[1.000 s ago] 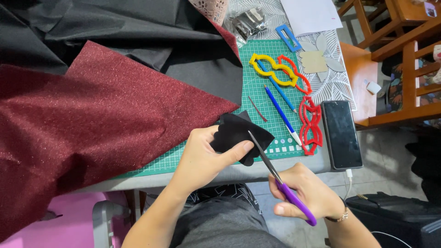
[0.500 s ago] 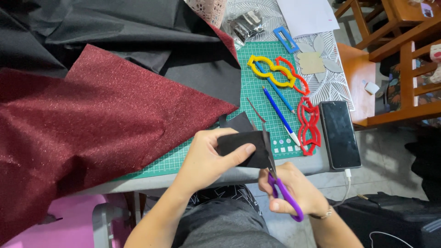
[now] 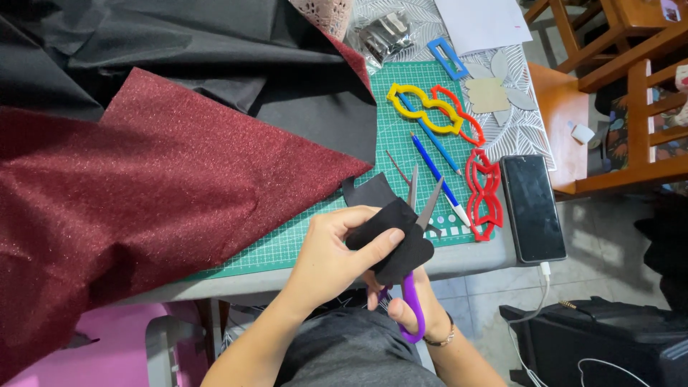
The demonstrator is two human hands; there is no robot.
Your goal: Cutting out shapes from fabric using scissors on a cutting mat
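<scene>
Fingers of the left hand point(image 3: 326, 254) pinch a black fabric piece point(image 3: 393, 240) over the table edge, near the green cutting mat point(image 3: 301, 229). Beneath it, the right hand point(image 3: 405, 304) grips purple-handled scissors point(image 3: 416, 287), blades spread apart above the piece.

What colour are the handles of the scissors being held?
Purple. The scissors in the right hand show purple handles, seen in the head view.

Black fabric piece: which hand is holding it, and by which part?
The left hand pinches the black fabric piece at its left edge; the right hand holds the scissors by their purple handles.
</scene>
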